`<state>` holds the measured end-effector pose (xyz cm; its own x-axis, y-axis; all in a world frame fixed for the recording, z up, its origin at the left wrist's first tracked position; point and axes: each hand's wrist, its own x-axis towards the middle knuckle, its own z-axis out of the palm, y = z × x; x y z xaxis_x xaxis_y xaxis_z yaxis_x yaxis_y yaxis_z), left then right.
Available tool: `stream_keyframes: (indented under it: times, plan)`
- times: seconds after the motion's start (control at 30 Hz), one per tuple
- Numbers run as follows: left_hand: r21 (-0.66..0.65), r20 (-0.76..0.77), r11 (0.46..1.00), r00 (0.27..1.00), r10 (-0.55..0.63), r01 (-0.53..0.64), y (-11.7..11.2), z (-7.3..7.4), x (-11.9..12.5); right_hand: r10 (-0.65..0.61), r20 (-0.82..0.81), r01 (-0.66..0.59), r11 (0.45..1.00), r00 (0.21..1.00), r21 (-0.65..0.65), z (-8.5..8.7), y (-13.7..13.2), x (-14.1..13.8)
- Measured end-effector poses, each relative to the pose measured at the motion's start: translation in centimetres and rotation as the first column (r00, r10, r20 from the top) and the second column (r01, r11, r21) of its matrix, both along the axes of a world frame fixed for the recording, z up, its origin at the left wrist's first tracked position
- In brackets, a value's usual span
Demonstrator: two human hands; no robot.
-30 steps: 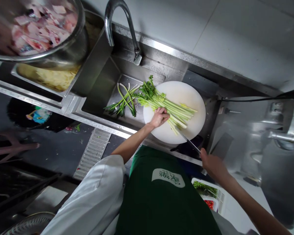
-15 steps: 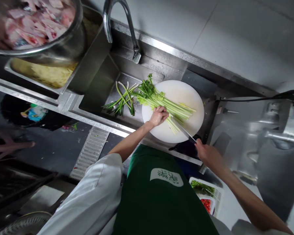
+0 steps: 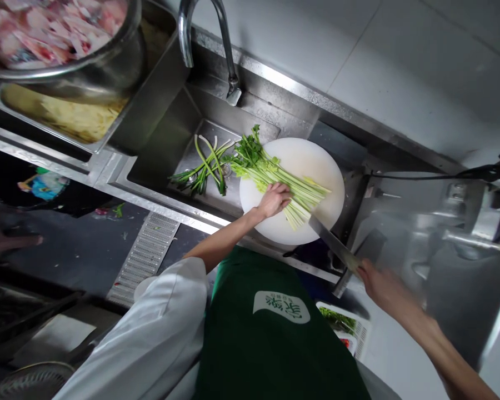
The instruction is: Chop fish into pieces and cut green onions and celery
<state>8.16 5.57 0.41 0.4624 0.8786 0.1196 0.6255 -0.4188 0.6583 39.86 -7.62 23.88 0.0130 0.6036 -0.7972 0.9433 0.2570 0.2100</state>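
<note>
A bunch of celery (image 3: 294, 189) lies across the round white cutting board (image 3: 331, 166), its leaves hanging past the left side over the sink. My left hand (image 3: 275, 199) is closed on the near stalks and presses them to the board. A knife (image 3: 332, 242) is gripped in my right hand (image 3: 379, 280), off to the right of the board. Its blade points left, with the tip beside the cut celery ends. Motion slightly blurs the right hand. Scallions (image 3: 210, 165) lie loose in the sink, left of the board.
The board rests over the metal sink (image 3: 158, 150), below a curved faucet (image 3: 229, 55). At upper left, a steel bowl (image 3: 104, 69) of raw fish pieces stands over a tray (image 3: 45, 119) of pale yellow shreds. A white basket (image 3: 360, 333) of greens sits low on the right.
My right hand has drawn the knife away from the left hand, toward the lower right. The left hand stays on the celery, shifted slightly right. The view has moved a little.
</note>
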Motion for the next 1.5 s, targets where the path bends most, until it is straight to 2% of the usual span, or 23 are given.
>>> stream_keyframes:
  times: [0.07, 0.17, 0.27, 0.37, 0.57, 0.7, 0.8, 0.93, 1.0, 1.07, 1.13, 1.27, 1.37, 1.5]
  plan:
    - [0.017, -0.008, 0.999, 0.999, -0.041, 0.041, 0.0, 0.1, 0.3, -0.005, 0.004, 0.004, 0.999, 1.0, 0.049, 0.0, 0.4, -0.8]
    - [0.045, -0.021, 0.997, 0.998, -0.065, 0.066, 0.0, -0.1, 0.0, 0.016, 0.003, -0.016, 0.996, 1.0, 0.092, -1.0, 0.9, -1.9]
    - [0.04, -0.005, 0.998, 0.999, -0.051, 0.052, 0.0, -0.6, -0.5, 0.057, 0.017, -0.058, 0.993, 0.998, 0.106, -2.2, 1.3, -2.6]
    - [-0.021, 0.057, 1.0, 0.998, -0.017, 0.019, 0.2, -1.1, -0.6, 0.117, 0.035, -0.12, 0.987, 0.992, 0.106, -3.2, 1.9, -3.3]
    - [-0.068, 0.108, 0.998, 0.994, -0.004, 0.011, 0.5, -1.7, -0.7, 0.258, -0.001, -0.256, 0.961, 0.966, 0.107, -4.7, 4.4, -4.7]
    - [-0.058, 0.115, 0.998, 0.993, 0.007, 0.0, 0.4, -1.9, -0.7, 0.289, -0.007, -0.286, 0.95, 0.957, 0.125, -5.3, 5.2, -4.1]
    - [-0.064, 0.107, 0.998, 0.994, 0.026, -0.02, 0.3, -1.8, -0.7, 0.27, -0.068, -0.262, 0.96, 0.961, 0.098, -4.4, 4.6, -1.8]
    - [-0.045, 0.11, 0.999, 0.994, 0.021, -0.017, 0.7, -1.3, -0.7, 0.152, -0.124, -0.154, 0.988, 0.981, -0.008, -0.7, 3.6, 1.6]
    - [-0.017, 0.122, 0.999, 0.992, 0.031, -0.029, 1.3, -1.0, -0.6, 0.103, -0.082, -0.107, 0.993, 0.991, -0.041, 1.0, 3.9, 1.9]
    - [-0.001, 0.104, 0.998, 0.993, 0.062, -0.062, 2.0, -0.7, -0.4, 0.094, -0.04, -0.095, 0.995, 0.995, -0.024, 1.6, 4.6, 1.2]
    - [-0.002, 0.071, 0.998, 0.995, 0.066, -0.066, 2.8, -0.6, -0.2, 0.124, -0.008, -0.124, 0.991, 0.992, 0.042, 1.0, 5.8, 0.0]
    - [-0.024, 0.03, 0.999, 0.999, 0.045, -0.044, 4.1, -0.7, 0.2, 0.231, 0.052, -0.237, 0.958, 0.971, 0.162, -1.7, 8.4, -2.0]
    - [-0.024, 0.032, 0.999, 0.999, 0.029, -0.028, 4.7, -0.7, 0.5, 0.27, 0.056, -0.276, 0.95, 0.961, 0.146, -3.0, 10.1, -2.5]
    - [-0.054, 0.073, 0.998, 0.997, -0.029, 0.033, 5.2, -0.8, 1.1, 0.321, 0.046, -0.324, 0.94, 0.946, 0.106, -3.4, 11.4, -2.5]
